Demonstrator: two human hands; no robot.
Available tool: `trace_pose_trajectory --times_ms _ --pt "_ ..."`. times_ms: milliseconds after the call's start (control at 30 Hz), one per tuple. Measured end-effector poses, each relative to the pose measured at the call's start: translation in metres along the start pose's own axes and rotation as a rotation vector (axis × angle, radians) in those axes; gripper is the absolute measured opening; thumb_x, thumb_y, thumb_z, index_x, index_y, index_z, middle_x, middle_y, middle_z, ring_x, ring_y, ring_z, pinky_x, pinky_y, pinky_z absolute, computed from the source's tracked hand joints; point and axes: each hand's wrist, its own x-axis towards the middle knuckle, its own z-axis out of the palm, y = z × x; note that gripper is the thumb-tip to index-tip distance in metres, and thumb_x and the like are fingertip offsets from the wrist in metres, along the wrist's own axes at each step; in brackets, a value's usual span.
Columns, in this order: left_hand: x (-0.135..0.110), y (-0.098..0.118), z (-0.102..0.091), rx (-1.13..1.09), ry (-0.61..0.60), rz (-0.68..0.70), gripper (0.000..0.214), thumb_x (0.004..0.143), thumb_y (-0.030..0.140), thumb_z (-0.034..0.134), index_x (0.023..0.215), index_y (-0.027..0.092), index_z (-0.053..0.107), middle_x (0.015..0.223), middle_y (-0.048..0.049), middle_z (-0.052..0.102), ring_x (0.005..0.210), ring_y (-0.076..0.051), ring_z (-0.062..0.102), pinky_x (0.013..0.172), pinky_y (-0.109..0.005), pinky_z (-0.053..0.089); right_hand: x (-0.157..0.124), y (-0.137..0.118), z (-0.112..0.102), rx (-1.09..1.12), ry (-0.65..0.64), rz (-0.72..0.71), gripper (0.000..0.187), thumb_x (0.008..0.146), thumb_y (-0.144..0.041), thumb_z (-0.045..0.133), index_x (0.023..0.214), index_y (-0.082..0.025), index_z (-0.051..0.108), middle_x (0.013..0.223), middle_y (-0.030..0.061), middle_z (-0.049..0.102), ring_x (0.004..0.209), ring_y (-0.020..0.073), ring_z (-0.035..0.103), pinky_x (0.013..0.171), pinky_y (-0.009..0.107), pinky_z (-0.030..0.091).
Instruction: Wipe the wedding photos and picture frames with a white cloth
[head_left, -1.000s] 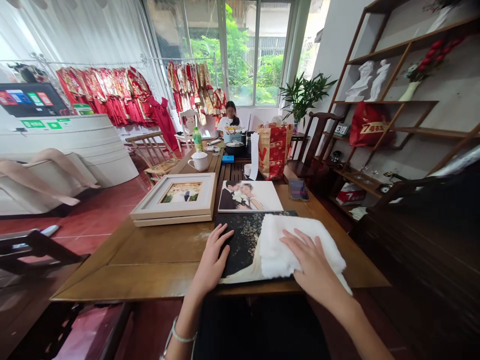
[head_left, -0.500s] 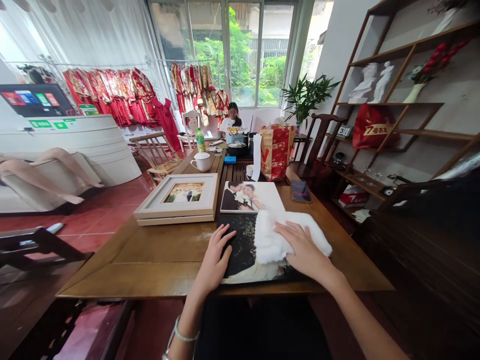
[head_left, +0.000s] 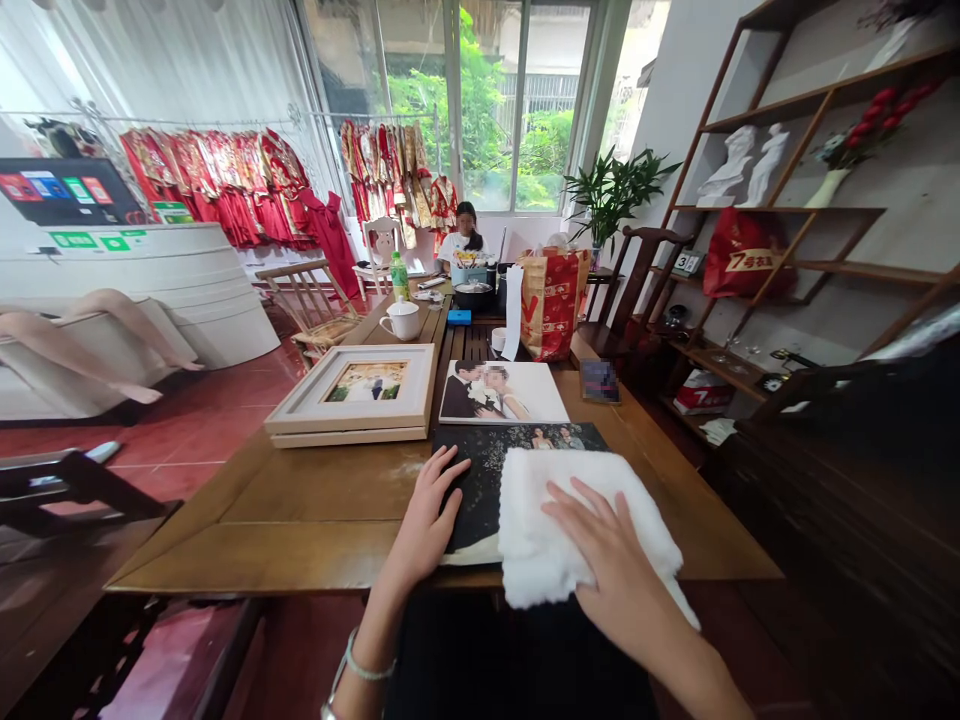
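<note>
The fluffy white cloth lies beneath our spread right grip; our left grip, unclenched, touches the dark, flat photo panel.

Beyond and right of the right hand, a red bag is showing "7号衣", a package below is bearing "7", a number block is displaying "3" beside an unclear digit.

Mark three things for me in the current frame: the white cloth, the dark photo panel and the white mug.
White cloth [head_left: 538,550]: head view, left part of its fabric.
Dark photo panel [head_left: 485,482]: head view, uncovered left part of its face.
White mug [head_left: 405,322]: head view, side of its body.
</note>
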Motion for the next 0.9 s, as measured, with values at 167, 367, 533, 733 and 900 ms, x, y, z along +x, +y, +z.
trace_pose_trajectory --times_ms 167,367,533,733,900 --pt "0.001 -0.002 0.0 0.002 -0.006 0.003 0.036 0.091 0.02 0.041 0.124 0.026 0.055 0.144 -0.0062 0.04 0.139 -0.023 0.025 0.114 -0.05 0.018 -0.024 -0.012 -0.003 0.005 -0.069 -0.035 0.079 0.05 -0.004 0.04 0.125 -0.026 0.049 0.148 -0.0023 0.035 0.14 0.0272 0.014 0.11 0.061 -0.002" --pt "0.001 -0.004 0.001 0.003 0.002 0.012 0.036 0.091 0.019 0.041 0.123 0.026 0.055 0.144 -0.0059 0.041 0.139 -0.023 0.026 0.114 -0.051 0.02 0.017 -0.001 -0.006 0.044 -0.037 -0.057 0.073 0.054 -0.004 0.04 0.123 -0.025 0.05 0.145 -0.0002 0.04 0.137 0.0267 0.019 0.11 0.06 0.004" --pt "0.001 -0.002 0.0 0.019 -0.013 0.009 0.036 0.091 0.019 0.04 0.124 0.024 0.054 0.144 -0.0073 0.04 0.139 -0.023 0.025 0.114 -0.051 0.018 0.069 0.006 -0.004 0.039 0.011 -0.032 0.067 0.058 -0.005 0.042 0.123 -0.022 0.049 0.143 0.0034 0.042 0.134 0.0284 0.023 0.107 0.063 0.007" --pt "0.001 -0.003 -0.001 0.011 -0.005 0.016 0.037 0.091 0.019 0.04 0.124 0.026 0.054 0.144 -0.006 0.042 0.139 -0.023 0.027 0.113 -0.051 0.02 0.081 -0.002 0.0 0.025 0.044 0.004 0.061 0.065 -0.007 0.043 0.124 -0.021 0.048 0.143 0.0056 0.043 0.133 0.0297 0.023 0.106 0.064 0.007" --pt "0.0 -0.003 0.0 0.007 0.004 0.02 0.036 0.091 0.019 0.041 0.124 0.026 0.055 0.144 -0.0061 0.041 0.139 -0.023 0.026 0.114 -0.051 0.02 0.033 -0.023 0.004 0.011 0.027 -0.031 0.07 0.054 -0.003 0.041 0.12 -0.024 0.05 0.145 0.001 0.04 0.137 0.0266 0.019 0.109 0.06 0.003"
